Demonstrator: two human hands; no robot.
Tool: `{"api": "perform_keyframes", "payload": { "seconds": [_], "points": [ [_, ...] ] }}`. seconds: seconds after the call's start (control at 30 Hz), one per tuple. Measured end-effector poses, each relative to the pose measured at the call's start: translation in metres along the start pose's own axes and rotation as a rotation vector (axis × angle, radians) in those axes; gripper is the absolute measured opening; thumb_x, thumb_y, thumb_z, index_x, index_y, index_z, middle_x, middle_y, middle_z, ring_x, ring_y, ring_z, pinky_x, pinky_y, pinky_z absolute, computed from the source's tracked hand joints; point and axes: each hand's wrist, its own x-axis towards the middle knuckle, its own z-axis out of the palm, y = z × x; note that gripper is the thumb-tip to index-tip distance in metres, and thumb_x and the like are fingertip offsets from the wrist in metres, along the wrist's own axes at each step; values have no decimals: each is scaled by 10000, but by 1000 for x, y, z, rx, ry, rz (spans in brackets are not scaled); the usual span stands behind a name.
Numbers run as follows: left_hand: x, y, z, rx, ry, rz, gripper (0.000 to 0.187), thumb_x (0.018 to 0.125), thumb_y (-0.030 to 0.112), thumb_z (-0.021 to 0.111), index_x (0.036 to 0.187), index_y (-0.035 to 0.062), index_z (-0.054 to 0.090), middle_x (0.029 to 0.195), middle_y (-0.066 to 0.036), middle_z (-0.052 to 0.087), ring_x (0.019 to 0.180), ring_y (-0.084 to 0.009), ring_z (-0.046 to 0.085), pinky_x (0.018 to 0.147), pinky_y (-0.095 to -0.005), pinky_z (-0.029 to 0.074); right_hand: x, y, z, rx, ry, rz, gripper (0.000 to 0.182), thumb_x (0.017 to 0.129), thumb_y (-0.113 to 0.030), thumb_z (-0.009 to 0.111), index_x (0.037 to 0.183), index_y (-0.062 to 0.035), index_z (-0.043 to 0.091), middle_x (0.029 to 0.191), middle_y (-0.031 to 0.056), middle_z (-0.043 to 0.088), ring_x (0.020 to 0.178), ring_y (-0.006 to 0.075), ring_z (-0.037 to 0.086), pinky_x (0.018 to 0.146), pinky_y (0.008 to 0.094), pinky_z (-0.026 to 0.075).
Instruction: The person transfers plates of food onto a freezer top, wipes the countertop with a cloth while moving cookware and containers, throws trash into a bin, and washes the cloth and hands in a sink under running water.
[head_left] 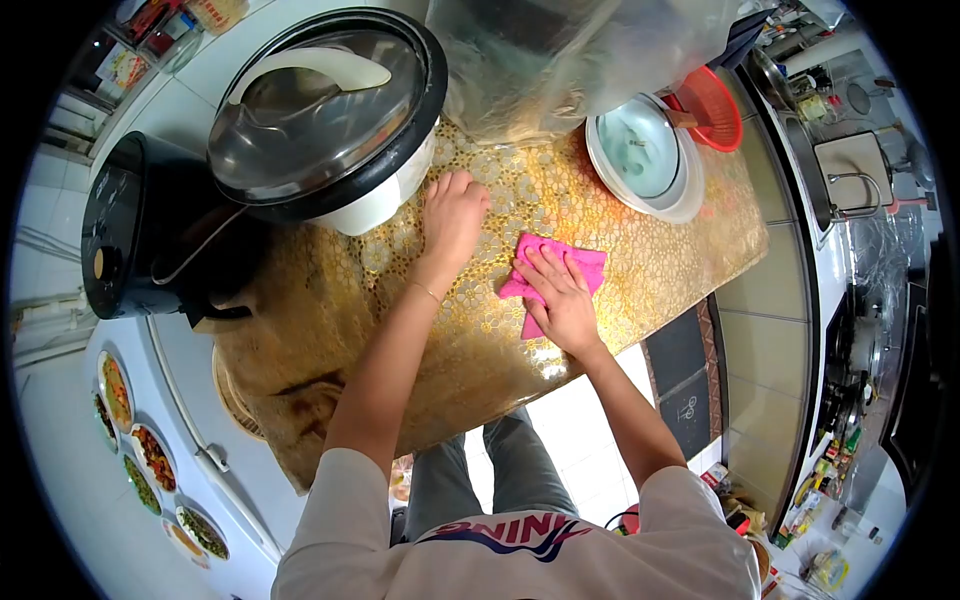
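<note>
A pink cloth (590, 262) lies partly folded on the gold-patterned tabletop (470, 350). My right hand (562, 300) presses flat on it with the fingers spread. To the left, my left hand (456, 215) rests on the table beside the large white cooker (375, 200), its fingers curled; nothing shows in them. The cooker has a black rim and a metal lid (310, 120) with a pale handle.
Stacked bowls (640, 150) and a red basket (712, 110) stand at the table's right rear. A clear plastic bag (550, 70) is at the back. A black appliance (130, 230) stands left. A sink (800, 160) lies far right.
</note>
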Motion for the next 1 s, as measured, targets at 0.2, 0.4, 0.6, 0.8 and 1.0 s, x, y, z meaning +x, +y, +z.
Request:
{"api": "perform_keyframes", "payload": {
  "seconds": [0.2, 0.4, 0.6, 0.8, 1.0],
  "points": [
    [-4, 3, 10, 64, 95, -38, 59, 769, 115, 632, 813, 83, 609, 874, -78, 514, 910, -274, 490, 814, -385, 367, 0, 0, -1, 25, 10, 6, 522, 782, -184, 628, 1289, -175, 503, 1364, 46, 453, 1295, 220, 381, 1096, 422, 229],
    [-11, -1, 7, 7, 106, -111, 48, 798, 105, 602, 831, 72, 610, 897, -93, 514, 928, -287, 478, 836, -400, 357, 0, 0, 1, 17, 0, -5, 518, 791, -190, 620, 1293, -173, 496, 1374, 48, 440, 1303, 219, 367, 1101, 425, 221],
    [-13, -1, 1, -14, 82, -165, 56, 812, 101, 595, 839, 57, 618, 906, -103, 519, 928, -292, 478, 841, -400, 361, 1, -3, -2, 27, -6, 2, 548, 777, -161, 625, 1306, -165, 485, 1389, 51, 426, 1312, 236, 355, 1106, 426, 208],
    [-19, -1, 2, -170, 95, -129, 63, 809, 107, 620, 836, 54, 639, 853, -101, 549, 843, -304, 522, 769, -392, 414, -1, -1, 1, 26, 16, -4, 534, 775, -158, 624, 1294, -154, 497, 1390, 55, 427, 1308, 235, 364, 1104, 425, 213],
    [-15, -5, 2, -144, 123, -131, 57, 799, 94, 625, 844, 84, 658, 868, -81, 563, 848, -288, 528, 772, -382, 409, -2, -1, 2, 35, 30, -12, 528, 777, -156, 619, 1292, -143, 499, 1389, 54, 428, 1308, 234, 365, 1102, 425, 216]
  ]
}}
